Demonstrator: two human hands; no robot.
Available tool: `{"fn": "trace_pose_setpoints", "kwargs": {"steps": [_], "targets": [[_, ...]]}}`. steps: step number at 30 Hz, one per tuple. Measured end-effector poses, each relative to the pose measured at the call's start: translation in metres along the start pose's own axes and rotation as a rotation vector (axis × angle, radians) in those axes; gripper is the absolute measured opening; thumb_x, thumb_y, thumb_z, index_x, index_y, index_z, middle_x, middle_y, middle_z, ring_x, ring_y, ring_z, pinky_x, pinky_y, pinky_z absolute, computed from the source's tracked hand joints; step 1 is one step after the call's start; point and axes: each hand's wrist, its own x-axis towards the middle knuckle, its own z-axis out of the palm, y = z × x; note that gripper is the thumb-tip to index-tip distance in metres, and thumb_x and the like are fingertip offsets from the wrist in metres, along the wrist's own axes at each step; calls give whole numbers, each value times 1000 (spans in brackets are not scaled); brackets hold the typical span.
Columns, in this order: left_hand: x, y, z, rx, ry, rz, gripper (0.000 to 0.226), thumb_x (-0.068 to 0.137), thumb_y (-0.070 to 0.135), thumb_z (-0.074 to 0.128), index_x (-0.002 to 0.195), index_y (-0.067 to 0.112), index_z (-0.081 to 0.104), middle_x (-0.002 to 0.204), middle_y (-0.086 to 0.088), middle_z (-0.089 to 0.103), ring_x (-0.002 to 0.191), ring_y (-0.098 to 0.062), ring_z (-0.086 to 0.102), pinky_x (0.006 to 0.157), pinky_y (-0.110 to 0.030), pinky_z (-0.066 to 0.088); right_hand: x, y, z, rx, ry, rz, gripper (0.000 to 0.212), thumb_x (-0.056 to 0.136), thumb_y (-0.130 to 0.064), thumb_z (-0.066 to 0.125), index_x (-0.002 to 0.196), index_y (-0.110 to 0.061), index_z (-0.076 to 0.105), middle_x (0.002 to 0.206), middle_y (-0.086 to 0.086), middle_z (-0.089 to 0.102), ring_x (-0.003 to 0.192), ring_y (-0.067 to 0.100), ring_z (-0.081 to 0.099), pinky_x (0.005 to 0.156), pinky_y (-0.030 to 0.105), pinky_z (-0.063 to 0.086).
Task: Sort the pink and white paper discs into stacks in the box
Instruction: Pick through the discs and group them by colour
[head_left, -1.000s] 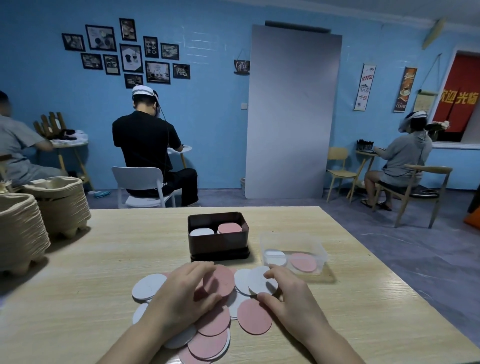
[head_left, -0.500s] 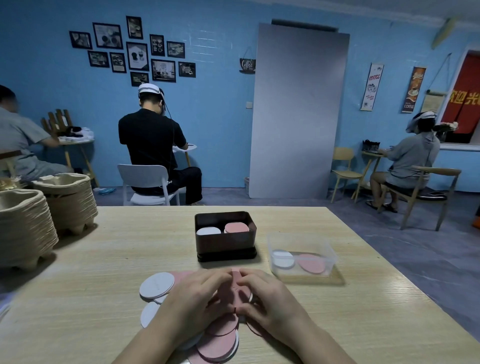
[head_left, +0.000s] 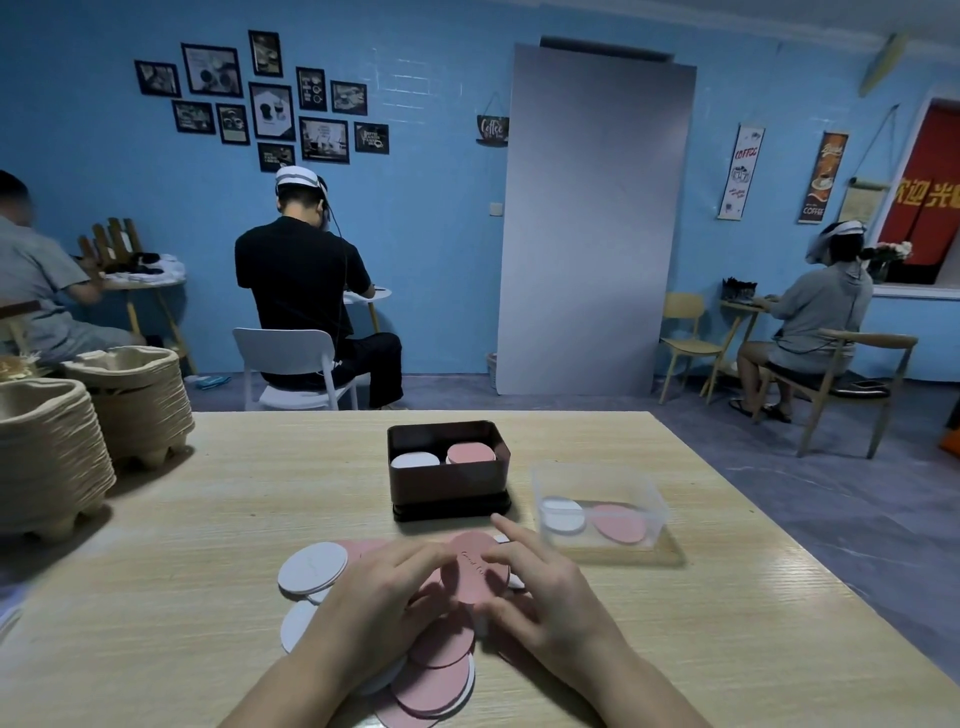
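My feed shows the wearer only as two arms cut off by the bottom edge: a left hand (head_left: 374, 597) and a right hand (head_left: 550, 597), both bare. The left forearm (head_left: 291, 686) and right forearm (head_left: 634, 686) are uncovered as far as the frame shows, so any clothing lies outside my view. The fingers look slender, with nails too blurred to judge.

Box (head_left: 447, 486) on table (head_left: 208, 519) centre, tub (head_left: 655, 512) just right of it, loose discs (head_left: 311, 569) before it — tray stacks (head_left: 52, 457) far left
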Motion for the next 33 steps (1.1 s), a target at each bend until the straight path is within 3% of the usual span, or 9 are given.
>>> {"fn": "trace_pose_setpoints", "kwargs": {"steps": [9,14,18,20,23,27,30,33], "targets": [[2,10,-8,-7,37,54,23,97,44,57,117,35,64,121,20,64,98,-9,65,72,-28,55,4,-1,1,-100,-119,-10,39,86,-50,65,120,-32,57,152,-9,43,132,8,42,108,27,37],[3,6,-8,33,34,49,28,97,46,57,117,29,65,122,18,65,97,-11,66,71,-29,56,5,-1,-11,-111,-115,11,39,84,-54,67,115,-30,61,140,-11,54,126,5,48,102,16,36],[11,4,-14,165,35,132,41,104,51,37,109,23,66,104,11,68,83,-17,66,65,-30,53,-9,4,-29,-121,-90,87,50,80,-63,67,119,-32,62,135,-16,56,124,0,47,102,20,40],[15,10,-15,195,24,141,38,104,52,40,103,24,66,95,12,67,79,-17,62,65,-31,51,-17,11,-36,-131,-91,132,52,78,-63,69,119,-31,62,134,-16,56,125,0,47,102,21,40],[19,29,-14,120,-28,94,22,94,50,56,100,30,65,94,17,66,86,-12,60,72,-31,50,-29,21,-44,-136,-80,192,51,76,-61,71,118,-33,61,134,-18,55,123,1,49,99,22,43],[20,57,-4,125,-249,35,50,84,71,50,115,33,59,106,17,61,107,-7,50,95,-31,41,-34,23,-44,-136,-46,214,47,76,-56,71,116,-35,60,129,-23,55,120,1,50,97,19,42],[21,66,0,126,-304,10,68,76,79,52,130,38,53,117,17,60,115,-6,47,101,-29,37,-35,23,-42,-157,-39,219,46,76,-56,71,116,-37,59,128,-26,51,123,0,47,99,18,39],[23,66,2,108,-310,-10,68,76,77,54,132,38,52,116,17,61,115,-5,46,101,-25,35,-36,26,-40,-178,-49,224,49,75,-61,66,117,-36,58,134,-21,52,127,0,44,101,18,37]]}}
